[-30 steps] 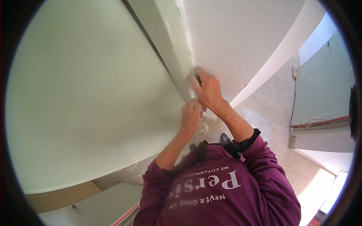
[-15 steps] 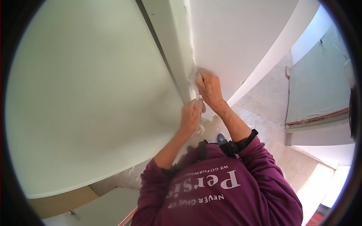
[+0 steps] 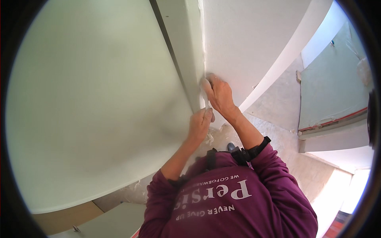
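Observation:
Both my hands are at the upright joint between the pale green door frame (image 3: 183, 43) and the white wall (image 3: 246, 39). A thin white strip (image 3: 206, 93), like tape or film, runs between them, bowed out near the upper end. My right hand (image 3: 221, 94) is closed on the strip's upper part, its knuckles close to the wall. Just below and to the left, my left hand (image 3: 200, 123) pinches the lower end between thumb and fingers. The fingertips of the right hand are partly hidden.
A large pale green door panel (image 3: 99, 103) fills the left side. White scraps (image 3: 209, 139) lie on the floor (image 3: 274, 131) below my hands. Over to the right stands another pale green door (image 3: 333, 83) with a red strip along its lower edge.
The white strip has gone from crumpled to a smoother curve between my hands. Both hands stay at nearly the same spot on the joint, and the view has shifted slightly.

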Demonstrator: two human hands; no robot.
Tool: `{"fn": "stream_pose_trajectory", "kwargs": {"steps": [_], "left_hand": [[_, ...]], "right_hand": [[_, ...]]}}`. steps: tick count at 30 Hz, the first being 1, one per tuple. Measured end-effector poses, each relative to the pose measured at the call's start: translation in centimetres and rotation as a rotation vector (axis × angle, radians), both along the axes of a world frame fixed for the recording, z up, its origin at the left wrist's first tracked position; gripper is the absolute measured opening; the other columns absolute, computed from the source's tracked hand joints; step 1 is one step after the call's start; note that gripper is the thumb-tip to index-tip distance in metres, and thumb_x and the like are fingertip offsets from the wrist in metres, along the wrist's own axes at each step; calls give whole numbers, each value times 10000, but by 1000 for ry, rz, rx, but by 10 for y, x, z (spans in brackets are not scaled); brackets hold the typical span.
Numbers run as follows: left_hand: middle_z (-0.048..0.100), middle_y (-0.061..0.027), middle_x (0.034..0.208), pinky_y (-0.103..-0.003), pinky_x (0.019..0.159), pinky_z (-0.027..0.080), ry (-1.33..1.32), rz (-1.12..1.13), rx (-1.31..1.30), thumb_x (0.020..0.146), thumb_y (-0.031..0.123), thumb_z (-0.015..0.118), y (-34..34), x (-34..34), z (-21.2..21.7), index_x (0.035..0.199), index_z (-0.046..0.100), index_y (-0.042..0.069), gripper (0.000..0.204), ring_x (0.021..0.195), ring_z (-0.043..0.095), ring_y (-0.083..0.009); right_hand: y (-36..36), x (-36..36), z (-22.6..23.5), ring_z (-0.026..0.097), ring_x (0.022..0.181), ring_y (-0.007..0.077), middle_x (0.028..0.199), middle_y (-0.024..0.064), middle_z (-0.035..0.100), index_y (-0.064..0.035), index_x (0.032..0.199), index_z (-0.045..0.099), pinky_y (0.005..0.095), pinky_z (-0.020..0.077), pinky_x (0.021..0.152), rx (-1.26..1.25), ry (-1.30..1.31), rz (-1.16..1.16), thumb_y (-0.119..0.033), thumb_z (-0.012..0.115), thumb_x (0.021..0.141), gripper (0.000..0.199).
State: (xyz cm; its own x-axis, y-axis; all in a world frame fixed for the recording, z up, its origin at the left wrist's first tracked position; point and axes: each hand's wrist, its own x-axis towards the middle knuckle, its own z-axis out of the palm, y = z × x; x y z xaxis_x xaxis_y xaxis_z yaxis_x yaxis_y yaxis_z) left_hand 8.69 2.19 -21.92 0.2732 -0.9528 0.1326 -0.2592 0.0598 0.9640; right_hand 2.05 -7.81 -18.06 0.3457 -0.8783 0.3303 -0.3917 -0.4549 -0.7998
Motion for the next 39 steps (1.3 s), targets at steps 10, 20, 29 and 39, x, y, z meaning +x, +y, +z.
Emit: {"fn": "stream_pose_trajectory", "kwargs": {"steps": [10,20,29,39], "left_hand": [[478,-43,545,-256,455,341,35,-13,-55,893,237,422,-4,-1,-3,662,503,-2,342,470,415,-104],[472,-91,556,-317,536,381,-12,-111,79,900,269,400,1,3,-7,642,492,2,383,524,456,-181],[443,-59,525,-311,492,359,38,-114,76,901,288,406,6,7,-6,639,496,19,387,478,418,-151],[455,-61,509,-289,457,353,-146,-129,-13,891,250,423,-3,7,-3,653,498,0,353,454,417,-135]], "right_hand": [[-15,5,-17,420,488,333,553,171,462,-3,618,466,397,360,457,-339,-6,-88,-175,484,814,261],[3,-22,-54,564,576,241,622,84,575,-41,751,563,350,441,531,133,51,47,-136,454,767,146],[4,-14,-16,512,553,154,600,67,496,54,830,529,278,460,559,368,-156,74,-302,395,883,384],[4,-10,-8,419,528,93,637,12,490,-43,773,554,238,357,477,922,-567,277,-272,506,824,239]]}}
